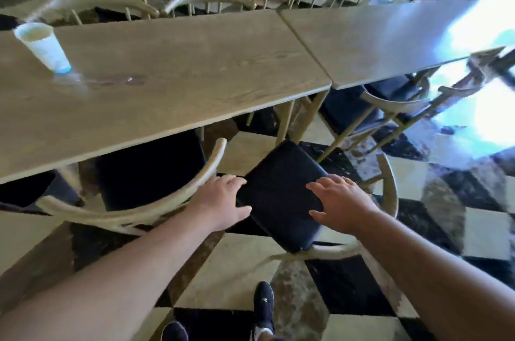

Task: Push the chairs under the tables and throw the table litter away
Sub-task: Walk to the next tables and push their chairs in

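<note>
A pale wooden chair with a dark seat cushion (281, 193) stands pulled out from the long wooden table (178, 84), turned at an angle. My left hand (220, 201) hovers over the cushion's left edge, fingers spread. My right hand (340, 204) is over the cushion's right side, near the curved backrest (390, 187), fingers apart too. Neither hand grips anything. A white paper cup (41, 45) stands on the table at the far left beside a wet patch (111, 80).
Another chair (145, 173) sits tucked under the table to the left. A second table (376, 36) joins on the right, with chairs (390, 106) beside it. More chairs line the far side. The floor is chequered; my shoes (263, 307) show below.
</note>
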`<move>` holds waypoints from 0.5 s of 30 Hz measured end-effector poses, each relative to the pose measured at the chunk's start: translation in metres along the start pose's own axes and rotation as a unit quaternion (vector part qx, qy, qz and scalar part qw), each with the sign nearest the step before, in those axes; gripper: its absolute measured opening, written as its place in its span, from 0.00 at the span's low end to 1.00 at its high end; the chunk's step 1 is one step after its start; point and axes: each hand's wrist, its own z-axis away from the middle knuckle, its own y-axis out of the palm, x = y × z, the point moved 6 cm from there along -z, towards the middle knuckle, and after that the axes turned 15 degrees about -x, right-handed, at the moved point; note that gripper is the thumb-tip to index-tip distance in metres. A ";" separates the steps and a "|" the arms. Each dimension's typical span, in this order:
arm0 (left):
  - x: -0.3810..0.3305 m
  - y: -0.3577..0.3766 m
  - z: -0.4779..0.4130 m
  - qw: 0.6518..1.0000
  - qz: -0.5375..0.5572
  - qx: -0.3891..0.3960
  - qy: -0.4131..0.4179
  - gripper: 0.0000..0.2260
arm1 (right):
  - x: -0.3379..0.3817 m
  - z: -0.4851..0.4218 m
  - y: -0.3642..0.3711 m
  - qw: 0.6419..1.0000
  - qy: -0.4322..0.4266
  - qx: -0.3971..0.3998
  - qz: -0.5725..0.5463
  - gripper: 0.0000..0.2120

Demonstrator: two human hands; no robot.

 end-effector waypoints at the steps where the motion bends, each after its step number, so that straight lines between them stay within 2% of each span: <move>1: -0.025 0.007 -0.004 1.000 0.010 0.006 0.007 0.32 | -0.023 0.016 -0.001 1.000 0.013 -0.001 0.003 0.35; 6: -0.144 0.055 -0.031 0.999 0.019 0.033 0.030 0.31 | -0.129 0.073 0.018 0.999 0.047 -0.001 0.023 0.34; 10: -0.238 0.113 -0.063 0.997 0.015 0.074 0.016 0.26 | -0.216 0.093 0.052 0.998 0.056 0.007 0.002 0.31; 13: -0.294 0.169 -0.086 0.993 0.024 0.116 -0.021 0.22 | -0.282 0.095 0.093 0.998 0.047 0.048 -0.018 0.27; 15: -0.323 0.206 -0.095 0.987 0.033 0.149 -0.047 0.22 | -0.309 0.095 0.121 0.995 0.012 0.093 -0.032 0.32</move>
